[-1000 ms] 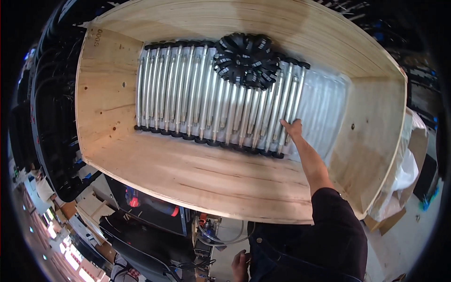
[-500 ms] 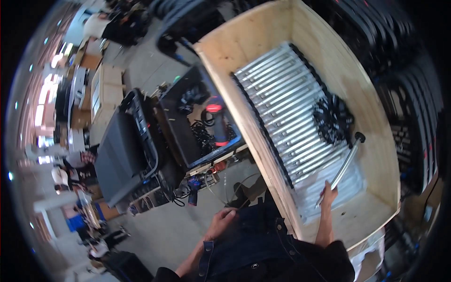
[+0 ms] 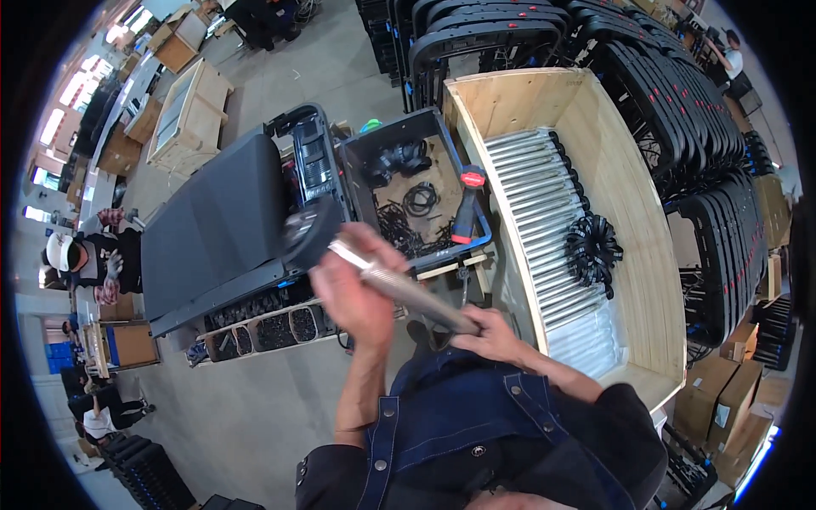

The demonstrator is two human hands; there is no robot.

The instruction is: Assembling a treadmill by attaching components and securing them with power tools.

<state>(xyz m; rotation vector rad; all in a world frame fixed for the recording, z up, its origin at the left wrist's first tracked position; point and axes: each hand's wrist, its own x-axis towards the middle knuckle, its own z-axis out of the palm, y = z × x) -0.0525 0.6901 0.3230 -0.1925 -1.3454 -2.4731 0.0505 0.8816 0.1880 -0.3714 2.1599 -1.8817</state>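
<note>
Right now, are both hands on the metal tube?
Touching. Head view: left hand wraps the tube near its capped end; right hand grips the other end.

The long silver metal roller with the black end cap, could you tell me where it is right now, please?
In the head view the long silver metal roller sits centre frame, held by the left hand and right hand, left of the wooden crate.

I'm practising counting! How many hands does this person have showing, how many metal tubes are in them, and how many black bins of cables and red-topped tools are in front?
Hands: 2, left hand and right hand
Metal tube held by both: 1
Black bin of cables: 1
Red-topped tool: 1
Total: 5
</note>
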